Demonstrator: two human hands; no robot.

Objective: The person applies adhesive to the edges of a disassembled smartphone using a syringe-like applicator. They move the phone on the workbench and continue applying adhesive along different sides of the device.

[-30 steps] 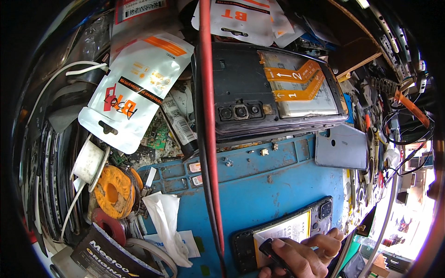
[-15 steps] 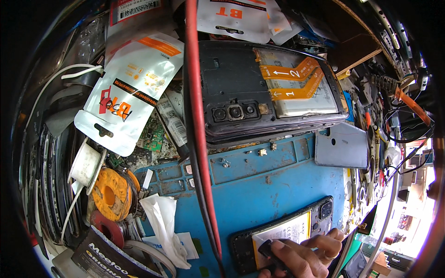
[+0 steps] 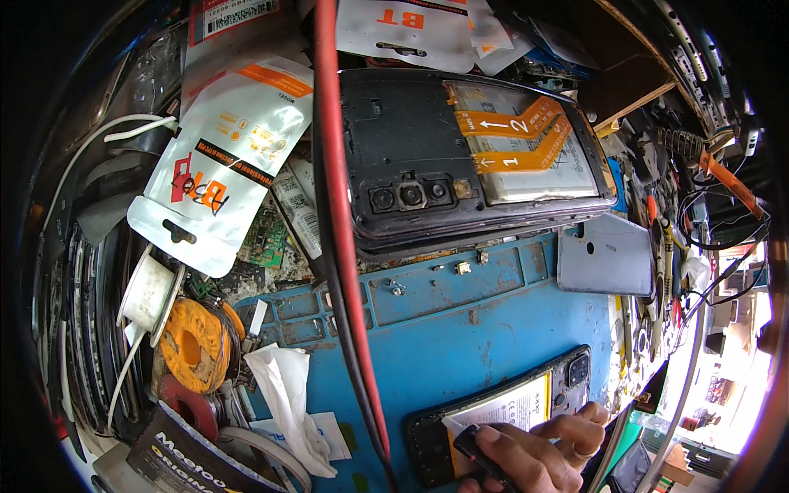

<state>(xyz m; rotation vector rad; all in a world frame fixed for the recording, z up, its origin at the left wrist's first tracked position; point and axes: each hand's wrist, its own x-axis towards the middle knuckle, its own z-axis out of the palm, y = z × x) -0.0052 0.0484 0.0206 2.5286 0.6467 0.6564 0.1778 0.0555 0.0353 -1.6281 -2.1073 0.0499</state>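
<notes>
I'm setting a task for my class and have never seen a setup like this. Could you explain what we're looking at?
There is no machine: a person works with bare hands. A camera worn on the head, the left of two, looks down; its fisheye lens bends straight edges. The right hand holds a dark tool over an opened phone on a blue mat. The left hand is out of view. Beyond lies another opened device. At left sits an orange spool; a red cable crosses the view.
</notes>
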